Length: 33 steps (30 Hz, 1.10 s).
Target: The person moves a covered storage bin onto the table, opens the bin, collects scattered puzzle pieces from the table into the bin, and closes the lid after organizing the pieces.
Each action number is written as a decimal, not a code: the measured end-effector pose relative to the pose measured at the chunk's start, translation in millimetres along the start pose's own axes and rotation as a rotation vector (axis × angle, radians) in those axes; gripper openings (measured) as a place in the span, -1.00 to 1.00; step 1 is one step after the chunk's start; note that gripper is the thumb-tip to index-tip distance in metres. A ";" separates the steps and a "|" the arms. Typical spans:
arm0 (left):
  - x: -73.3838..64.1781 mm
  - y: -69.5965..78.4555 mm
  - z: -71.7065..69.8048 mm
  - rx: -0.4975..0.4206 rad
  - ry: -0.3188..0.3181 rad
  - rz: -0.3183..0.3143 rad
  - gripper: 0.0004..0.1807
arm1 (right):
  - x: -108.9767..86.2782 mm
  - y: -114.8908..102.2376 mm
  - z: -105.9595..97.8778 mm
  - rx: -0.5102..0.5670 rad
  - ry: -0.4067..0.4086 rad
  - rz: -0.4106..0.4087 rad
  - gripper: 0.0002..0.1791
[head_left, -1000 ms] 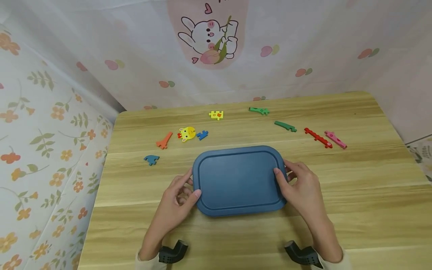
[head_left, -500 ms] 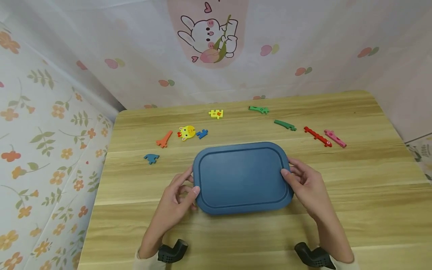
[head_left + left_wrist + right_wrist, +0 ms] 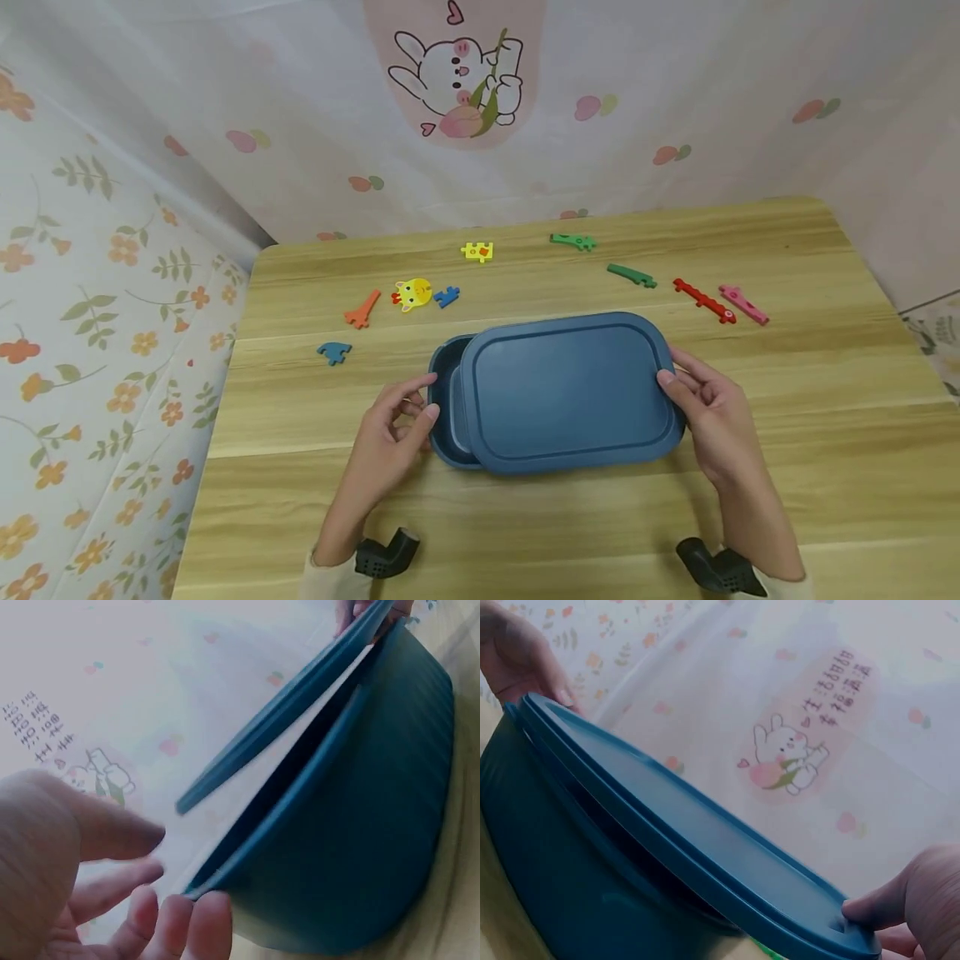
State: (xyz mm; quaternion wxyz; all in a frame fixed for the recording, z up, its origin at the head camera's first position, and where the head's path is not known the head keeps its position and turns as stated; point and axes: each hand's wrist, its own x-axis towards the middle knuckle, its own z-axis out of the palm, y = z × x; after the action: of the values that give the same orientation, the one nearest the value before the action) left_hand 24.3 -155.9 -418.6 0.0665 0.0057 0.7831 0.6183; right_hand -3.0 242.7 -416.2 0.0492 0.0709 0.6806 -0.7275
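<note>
A dark blue plastic box (image 3: 446, 421) stands in the middle of the table, its left end uncovered. Its matching lid (image 3: 573, 392) lies shifted to the right and covers the rest of the opening. My right hand (image 3: 716, 417) pinches the lid's right edge, thumb on top and fingers beneath. In the left wrist view a gap shows between the tilted lid (image 3: 281, 709) and the box rim. My left hand (image 3: 393, 425) is at the box's left end; its fingertips touch the outer wall near the rim, and the thumb stays off it. What the box holds is hidden.
Loose puzzle pieces lie on the wooden table (image 3: 525, 533): a yellow giraffe head (image 3: 414, 293), an orange piece (image 3: 363, 309), blue and green pieces, a red strip (image 3: 703, 301) and a pink piece (image 3: 743, 304). A printed cloth (image 3: 300, 125) hangs behind.
The lid has come off the box's left end and moved right with my right hand. My left hand has stayed at the box's left end.
</note>
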 end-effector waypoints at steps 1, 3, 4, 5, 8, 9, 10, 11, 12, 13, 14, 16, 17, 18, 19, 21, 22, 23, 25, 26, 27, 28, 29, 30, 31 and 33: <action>1.0 -1.7 0.3 -0.006 0.016 -0.009 -0.52 | 0.2 0.4 -2.5 0.003 0.008 0.004 -0.39; 3.1 -5.2 0.7 -0.016 0.037 -0.027 -0.48 | 0.3 1.6 -8.5 0.023 0.020 0.005 -0.45; 3.9 -6.5 0.8 -0.020 0.042 -0.033 -0.45 | 0.4 2.3 -11.7 0.036 0.027 0.006 -0.50; 4.6 -7.8 0.8 -0.027 0.043 -0.042 -0.43 | 0.4 3.1 -15.0 0.048 0.034 0.007 -0.53; 6.6 -10.6 0.7 -0.048 0.029 -0.070 -0.39 | 0.9 5.4 -26.1 0.084 0.059 0.009 -0.57; 7.2 -11.2 0.7 -0.058 0.021 -0.078 -0.38 | 1.0 5.8 -30.0 0.089 0.071 0.014 -0.55; 7.7 -11.3 0.6 -0.071 0.012 -0.086 -0.38 | 1.1 6.3 -34.0 0.098 0.086 0.018 -0.54; 8.2 -11.8 0.6 -0.086 0.004 -0.092 -0.38 | 1.1 6.8 -38.2 0.103 0.099 0.021 -0.53; 8.6 -12.1 0.5 -0.094 -0.003 -0.095 -0.38 | 1.0 7.3 -42.4 0.109 0.111 0.024 -0.52; 8.9 -12.4 0.4 -0.110 -0.010 -0.099 -0.38 | 0.8 8.0 -46.7 0.121 0.120 0.027 -0.52; 9.1 -12.6 0.2 -0.123 -0.015 -0.104 -0.38 | 0.3 8.3 -50.6 0.127 0.132 0.035 -0.51; 9.0 -12.7 -0.5 -0.144 -0.028 -0.110 -0.37 | -1.3 9.4 -57.2 0.139 0.161 0.059 -0.50; 8.7 -13.5 -1.0 -0.154 -0.035 -0.112 -0.37 | -2.4 10.3 -60.3 0.139 0.173 0.073 -0.49; 8.5 -14.2 -1.5 -0.165 -0.042 -0.113 -0.36 | -3.5 11.3 -63.6 0.148 0.185 0.086 -0.48; 8.2 -14.9 -2.0 -0.179 -0.050 -0.116 -0.36 | -4.4 12.7 -66.8 0.154 0.200 0.100 -0.48; 7.6 -16.2 -2.8 -0.207 -0.066 -0.120 -0.35 | -7.0 15.7 -73.2 0.161 0.225 0.130 -0.45; 7.4 -17.2 -3.0 -0.221 -0.073 -0.121 -0.35 | -8.0 17.4 -76.8 0.162 0.234 0.138 -0.45; 7.5 -18.0 -3.1 -0.236 -0.079 -0.125 -0.35 | -8.9 18.9 -80.8 0.169 0.244 0.145 -0.46; 7.9 -19.0 -3.3 -0.268 -0.089 -0.133 -0.35 | -10.5 21.3 -88.4 0.183 0.258 0.145 -0.45; 8.1 -19.5 -3.4 -0.281 -0.093 -0.137 -0.34 | -11.8 22.3 -92.1 0.188 0.254 0.141 -0.45; 8.2 -19.7 -3.7 -0.297 -0.096 -0.143 -0.34 | -12.5 23.1 -95.5 0.194 0.261 0.129 -0.46; 8.1 -19.9 -3.9 -0.309 -0.096 -0.148 -0.34 | -13.3 23.8 -98.7 0.198 0.265 0.114 -0.46; 8.1 -20.2 -4.2 -0.321 -0.098 -0.152 -0.34 | -13.8 24.5 -101.7 0.216 0.268 0.095 -0.47; 7.9 -20.2 -4.6 -0.333 -0.100 -0.155 -0.34 | -14.3 25.1 -104.2 0.232 0.267 0.077 -0.48; 7.6 -20.2 -5.0 -0.341 -0.101 -0.157 -0.34 | -14.5 25.7 -106.5 0.248 0.269 0.058 -0.49; 6.8 -20.1 -5.7 -0.347 -0.103 -0.156 -0.33 | -15.2 26.8 -110.1 0.276 0.274 0.032 -0.49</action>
State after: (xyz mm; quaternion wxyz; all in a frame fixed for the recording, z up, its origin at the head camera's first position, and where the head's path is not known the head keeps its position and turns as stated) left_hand 18.4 -165.5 -437.4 0.1542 -0.0349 0.6583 0.7359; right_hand 20.5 350.3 -446.9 -0.0428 0.1861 0.5736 -0.7965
